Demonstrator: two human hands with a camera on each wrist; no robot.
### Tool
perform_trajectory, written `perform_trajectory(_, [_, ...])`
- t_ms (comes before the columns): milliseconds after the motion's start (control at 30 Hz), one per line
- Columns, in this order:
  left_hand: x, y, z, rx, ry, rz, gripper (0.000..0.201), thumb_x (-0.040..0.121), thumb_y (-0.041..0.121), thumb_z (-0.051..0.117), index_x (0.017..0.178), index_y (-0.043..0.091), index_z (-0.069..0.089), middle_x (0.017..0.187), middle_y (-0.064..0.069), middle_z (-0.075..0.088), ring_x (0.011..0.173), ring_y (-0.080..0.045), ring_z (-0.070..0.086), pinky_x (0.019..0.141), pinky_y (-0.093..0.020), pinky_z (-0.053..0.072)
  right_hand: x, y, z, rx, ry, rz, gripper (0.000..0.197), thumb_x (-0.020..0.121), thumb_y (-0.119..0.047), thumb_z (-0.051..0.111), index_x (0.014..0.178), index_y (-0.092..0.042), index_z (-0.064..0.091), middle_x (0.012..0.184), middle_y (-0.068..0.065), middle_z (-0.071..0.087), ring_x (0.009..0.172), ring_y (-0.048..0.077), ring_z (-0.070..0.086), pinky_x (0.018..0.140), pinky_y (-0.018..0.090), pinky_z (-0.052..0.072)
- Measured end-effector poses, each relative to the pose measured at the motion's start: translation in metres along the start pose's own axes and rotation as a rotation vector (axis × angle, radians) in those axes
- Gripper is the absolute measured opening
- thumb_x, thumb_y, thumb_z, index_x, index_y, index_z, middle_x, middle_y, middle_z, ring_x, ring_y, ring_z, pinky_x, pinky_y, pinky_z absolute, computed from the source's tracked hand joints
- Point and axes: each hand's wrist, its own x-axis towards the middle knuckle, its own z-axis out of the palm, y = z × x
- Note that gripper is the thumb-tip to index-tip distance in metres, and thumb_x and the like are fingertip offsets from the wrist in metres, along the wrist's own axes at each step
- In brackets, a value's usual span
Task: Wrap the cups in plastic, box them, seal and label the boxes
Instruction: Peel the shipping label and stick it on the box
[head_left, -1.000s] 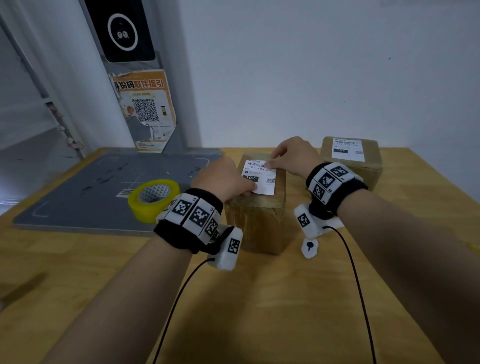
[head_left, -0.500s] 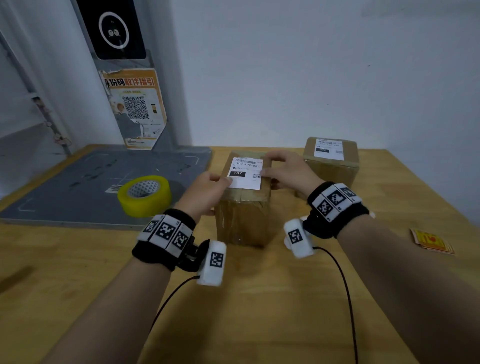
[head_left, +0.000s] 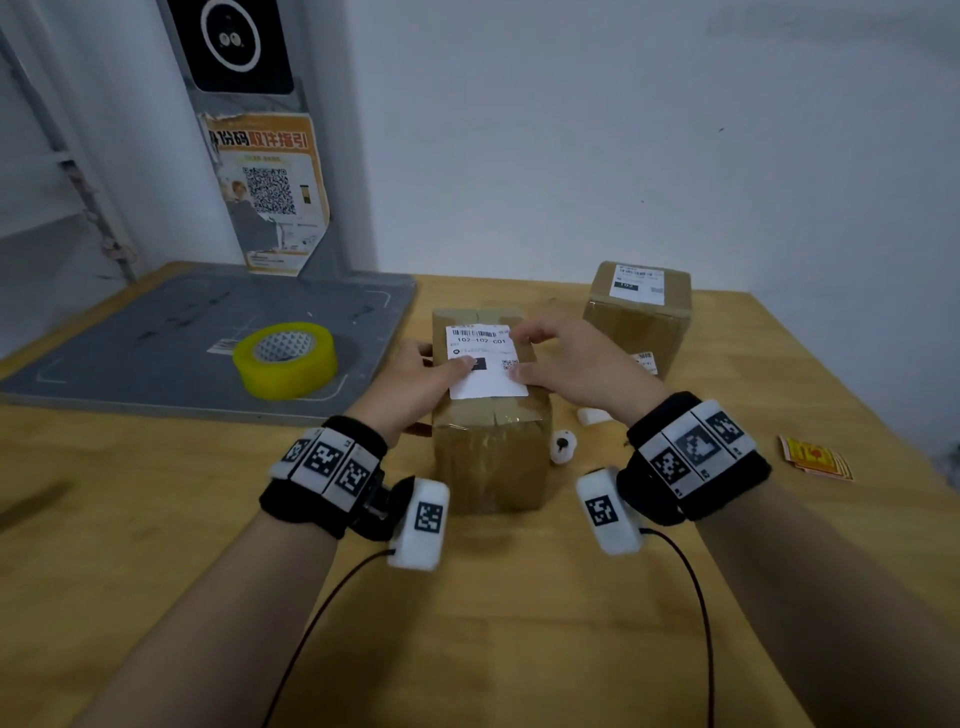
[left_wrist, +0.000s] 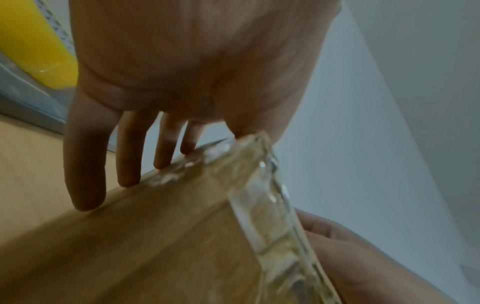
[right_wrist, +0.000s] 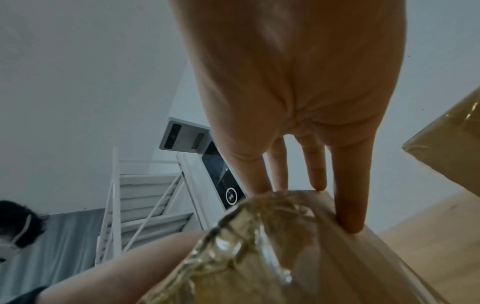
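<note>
Both hands, left (head_left: 415, 382) and right (head_left: 576, 364), press straight fingers on the label (head_left: 485, 361) atop the box (head_left: 491, 457); tape (head_left: 284, 358) lies left of it.

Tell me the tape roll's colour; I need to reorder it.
Yellow tape roll with a pale patterned core, clearest in the head view.

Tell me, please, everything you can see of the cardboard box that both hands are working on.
The near box is brown cardboard, roughly cube-shaped, standing upright on the wooden table with glossy clear tape over its top seam and edges. A white label with a barcode, a printed number and a small QR code lies on its top. The left hand and right hand press it from either side, thumbs on the label and straight fingers against the box's sides.
</note>
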Motion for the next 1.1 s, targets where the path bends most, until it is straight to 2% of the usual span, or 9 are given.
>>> perform_trajectory(167, [-0.004,0.003,-0.010,-0.012,-0.070,0.008,0.039,0.102,0.037,0.061,0.139,0.027,0.053,0.116,0.005,0.070,0.098,-0.015,0.068,0.066,-0.032,0.052,-0.009,-0.014,0.001,-0.150,-0.073,-0.163,0.042,0.097,-0.030,0.070,0.139,-0.029,0.062,0.156,-0.007,0.047,0.144,0.015,0.040,0.103,0.022,0.030])
perform_trajectory(267, [-0.006,0.005,-0.010,-0.001,-0.086,0.022,0.027,0.107,0.035,0.050,0.131,0.028,0.061,0.113,0.001,0.072,0.093,-0.016,0.067,0.066,-0.031,0.052,-0.010,-0.020,0.006,-0.241,-0.203,-0.224,0.036,0.106,-0.048,0.047,0.139,-0.043,0.061,0.158,-0.013,0.045,0.152,0.015,0.016,0.119,0.035,0.019])
perform_trajectory(333, [-0.006,0.005,-0.010,0.021,-0.081,0.036,0.029,0.109,0.033,0.043,0.129,0.027,0.062,0.110,0.001,0.071,0.089,-0.014,0.065,0.064,-0.029,0.051,-0.009,-0.020,0.007,-0.303,-0.286,-0.166,0.042,0.108,-0.056,0.029,0.142,-0.053,0.054,0.165,-0.008,0.031,0.155,0.017,0.007,0.123,0.045,0.007])
perform_trajectory(400, [-0.005,0.004,-0.009,0.047,-0.081,0.015,0.031,0.110,0.035,0.040,0.135,0.028,0.057,0.108,0.004,0.068,0.091,-0.014,0.064,0.064,-0.030,0.049,-0.007,-0.016,0.003,-0.317,-0.328,-0.140,0.047,0.108,-0.060,0.017,0.146,-0.058,0.046,0.169,-0.006,0.020,0.156,0.016,0.002,0.124,0.046,-0.001])
perform_trajectory(467, [-0.003,0.005,-0.009,0.064,-0.099,-0.046,0.032,0.110,0.039,0.038,0.137,0.033,0.053,0.113,0.002,0.067,0.098,-0.021,0.064,0.071,-0.035,0.050,-0.005,-0.017,0.000,-0.316,-0.374,-0.151,0.049,0.109,-0.055,0.010,0.149,-0.058,0.039,0.169,-0.010,0.018,0.156,0.010,-0.002,0.124,0.044,-0.008])
perform_trajectory(567, [0.003,0.007,-0.009,0.088,-0.100,-0.087,0.031,0.110,0.038,0.039,0.135,0.033,0.055,0.115,0.001,0.068,0.097,-0.024,0.063,0.078,-0.041,0.052,0.006,-0.016,-0.003,-0.350,-0.406,-0.134,0.052,0.110,-0.051,0.004,0.153,-0.056,0.032,0.168,-0.015,0.017,0.156,0.008,-0.002,0.124,0.041,-0.010])
perform_trajectory(733, [0.008,0.004,-0.010,0.087,-0.087,-0.106,0.028,0.109,0.038,0.040,0.134,0.035,0.053,0.116,0.001,0.066,0.096,-0.025,0.062,0.088,-0.047,0.053,0.038,-0.003,0.003,-0.392,-0.398,-0.135,0.056,0.105,-0.060,0.000,0.154,-0.058,0.028,0.170,-0.012,0.018,0.158,0.013,-0.002,0.126,0.048,-0.007])
perform_trajectory(900, [0.010,0.002,-0.012,0.076,-0.074,-0.097,0.022,0.109,0.038,0.041,0.128,0.035,0.053,0.113,0.001,0.067,0.089,-0.023,0.061,0.083,-0.044,0.054,0.063,0.002,0.008,-0.422,-0.372,-0.129,0.059,0.101,-0.070,-0.003,0.150,-0.065,0.028,0.170,-0.016,0.018,0.159,0.015,-0.001,0.126,0.055,-0.006])
perform_trajectory(1100, [0.011,0.000,-0.011,0.050,-0.055,-0.096,0.020,0.108,0.040,0.043,0.123,0.035,0.056,0.112,0.001,0.069,0.088,-0.022,0.063,0.072,-0.037,0.051,0.060,0.000,0.012,-0.418,-0.394,-0.221,0.057,0.106,-0.061,0.000,0.154,-0.057,0.029,0.169,-0.022,0.015,0.157,0.008,-0.006,0.124,0.051,-0.013])
